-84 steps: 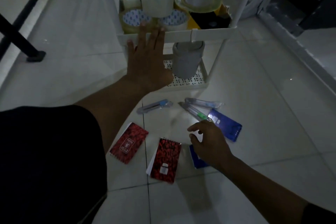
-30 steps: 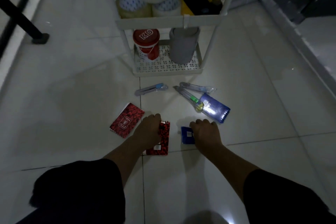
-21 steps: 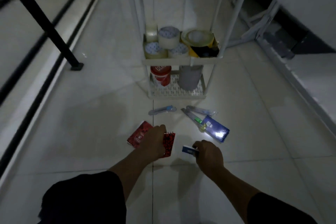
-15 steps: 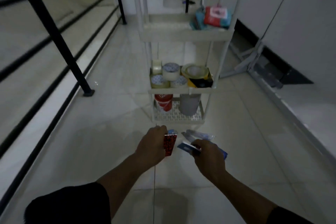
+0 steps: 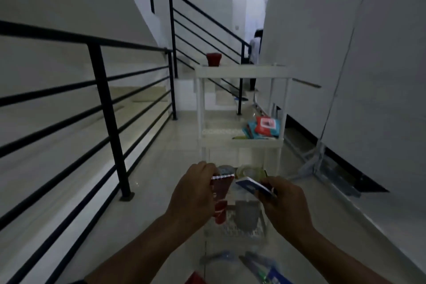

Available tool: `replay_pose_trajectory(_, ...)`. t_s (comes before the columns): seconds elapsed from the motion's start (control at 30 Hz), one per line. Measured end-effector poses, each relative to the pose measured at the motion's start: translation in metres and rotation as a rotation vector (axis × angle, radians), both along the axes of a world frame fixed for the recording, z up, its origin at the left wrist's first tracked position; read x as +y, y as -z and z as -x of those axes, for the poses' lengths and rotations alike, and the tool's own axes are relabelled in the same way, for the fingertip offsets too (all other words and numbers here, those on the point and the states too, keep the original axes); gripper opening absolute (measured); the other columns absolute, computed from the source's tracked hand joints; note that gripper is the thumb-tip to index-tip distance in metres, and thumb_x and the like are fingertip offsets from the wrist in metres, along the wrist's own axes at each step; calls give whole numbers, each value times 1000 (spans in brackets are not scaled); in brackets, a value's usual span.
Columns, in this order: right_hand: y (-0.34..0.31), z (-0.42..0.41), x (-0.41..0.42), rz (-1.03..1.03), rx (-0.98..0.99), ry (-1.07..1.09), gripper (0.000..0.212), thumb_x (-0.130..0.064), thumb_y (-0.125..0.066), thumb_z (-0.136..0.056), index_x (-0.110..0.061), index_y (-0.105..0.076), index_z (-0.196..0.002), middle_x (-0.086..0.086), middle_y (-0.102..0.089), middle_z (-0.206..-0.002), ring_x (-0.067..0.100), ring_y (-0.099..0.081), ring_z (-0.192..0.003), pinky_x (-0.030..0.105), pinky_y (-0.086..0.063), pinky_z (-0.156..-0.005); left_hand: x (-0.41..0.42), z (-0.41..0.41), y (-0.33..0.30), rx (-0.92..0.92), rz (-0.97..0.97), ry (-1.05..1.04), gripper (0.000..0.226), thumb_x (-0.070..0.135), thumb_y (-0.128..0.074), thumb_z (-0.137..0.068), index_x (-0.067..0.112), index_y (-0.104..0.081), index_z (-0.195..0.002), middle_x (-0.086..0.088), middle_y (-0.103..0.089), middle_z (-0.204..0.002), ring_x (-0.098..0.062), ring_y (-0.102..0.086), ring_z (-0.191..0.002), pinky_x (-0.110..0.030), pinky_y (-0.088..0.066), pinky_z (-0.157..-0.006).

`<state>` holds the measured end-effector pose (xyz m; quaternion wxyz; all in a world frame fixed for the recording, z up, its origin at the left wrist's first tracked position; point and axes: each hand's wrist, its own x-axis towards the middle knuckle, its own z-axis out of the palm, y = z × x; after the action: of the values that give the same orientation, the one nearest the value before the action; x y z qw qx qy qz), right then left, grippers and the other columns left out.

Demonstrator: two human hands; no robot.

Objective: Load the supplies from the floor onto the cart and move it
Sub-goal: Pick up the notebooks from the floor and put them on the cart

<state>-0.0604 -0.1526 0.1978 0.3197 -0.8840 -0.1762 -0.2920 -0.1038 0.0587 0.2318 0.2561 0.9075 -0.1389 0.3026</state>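
My left hand [image 5: 193, 196] grips a red spiral notepad [image 5: 221, 185], held upright in front of the white tiered cart [image 5: 241, 71]. My right hand [image 5: 284, 203] pinches a small blue notepad [image 5: 252, 188] at the same height. Both are lifted off the floor, level with the cart's tape shelf. On the tiles below lie utility knives [image 5: 219, 257], a blue pack [image 5: 275, 275] and another red notepad [image 5: 196, 279] at the bottom edge.
A red cup [image 5: 214, 59] stands on the cart's top shelf; wipe packs [image 5: 265, 128] lie on the second. A black stair railing [image 5: 103, 108] runs along the left, a white wall on the right. A person [image 5: 254, 53] stands far down the corridor.
Both hands picked the red and blue notepads off the floor and raised them toward the cart. The view tilted up from the floor to the corridor.
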Motion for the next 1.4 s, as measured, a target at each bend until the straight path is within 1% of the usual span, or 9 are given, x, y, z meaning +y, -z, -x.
replay_pose_trajectory(0.1, -20, -3, 6, -45, -27, -54, 17, -14, -81, -72, -24, -74, -84, -25, -52, -69, -12, -47, -57, 3, -33, -51, 2, -3, -13, 15, 2, 2, 18, 16, -46, -70, 15, -53, -87, -2, -54, -89, -20, -47, -82, -39, -45, -66)
replay_pose_trajectory(0.33, -38, -41, 17, -50, -36, -55, 12, -18, -76, -78, -24, -72, -88, -11, -64, -76, 1, -55, -65, 11, -34, -54, 10, -35, -28, 1, -15, 38, 13, 13, -51, -72, 14, -52, -85, -2, -52, -87, -22, -47, -81, -46, -47, -65)
replay_pose_trajectory(0.43, -54, -71, 25, -22, -62, -30, 14, -24, -76, -79, -26, -72, -93, -11, -66, -81, 4, -55, -70, 14, -35, -56, 17, -60, -40, -30, -20, 33, 23, 29, -43, -72, 14, -54, -87, -2, -54, -88, -21, -48, -82, -42, -47, -65)
replay_pose_trajectory(0.67, -95, -166, 54, 63, -131, -15, 16, -19, -75, -78, -26, -72, -93, -10, -62, -84, 7, -54, -74, 20, -42, -59, 36, -130, -69, -129, 29, -3, 23, 1, -56, -73, 17, -56, -90, 3, -54, -89, -16, -49, -82, -37, -48, -66)
replay_pose_trajectory(0.8, -98, -226, 82, 157, -108, -50, 16, -19, -73, -80, -25, -74, -95, -5, -67, -86, 11, -55, -78, 26, -45, -65, 47, -156, -71, -168, 26, -11, 27, -3, -58, -72, 19, -56, -88, 5, -53, -87, -15, -50, -80, -34, -48, -66)
replay_pose_trajectory(0.97, -77, -288, 122, 416, -137, -79, 20, -21, -61, -87, -31, -74, -98, -2, -67, -91, 19, -57, -87, 31, -43, -69, 63, -178, -71, -189, -13, -5, 30, -4, -62, -74, 22, -55, -87, 11, -50, -85, -8, -47, -79, -18, -40, -67)
replay_pose_trajectory(1.17, -63, -330, 145, 543, -99, 15, 23, -14, -83, -60, -33, -77, -72, -3, -62, -66, 22, -58, -66, 26, -29, -55, 76, -184, -73, -234, -33, 22, 19, -2, -61, -75, 16, -61, -82, 5, -55, -80, -9, -50, -76, -23, -41, -66)
replay_pose_trajectory(1.3, -51, -350, 148, 512, -43, 21, 24, -15, -62, -81, -34, -76, -88, -2, -63, -83, 22, -55, -84, 28, -27, -64, 77, -189, -75, -270, -61, 4, 21, -6, -64, -67, 12, -64, -78, 1, -59, -75, -6, -49, -74, -20, -42, -64)
replay_pose_trajectory(1.4, -44, -358, 148, 495, -38, -10, 25, -16, -59, -83, -34, -75, -91, -1, -63, -86, 22, -55, -86, 28, -28, -65, 78, -195, -73, -301, -63, 15, 21, -8, -66, -63, 10, -65, -75, 0, -60, -73, -5, -49, -73, -18, -42, -63)
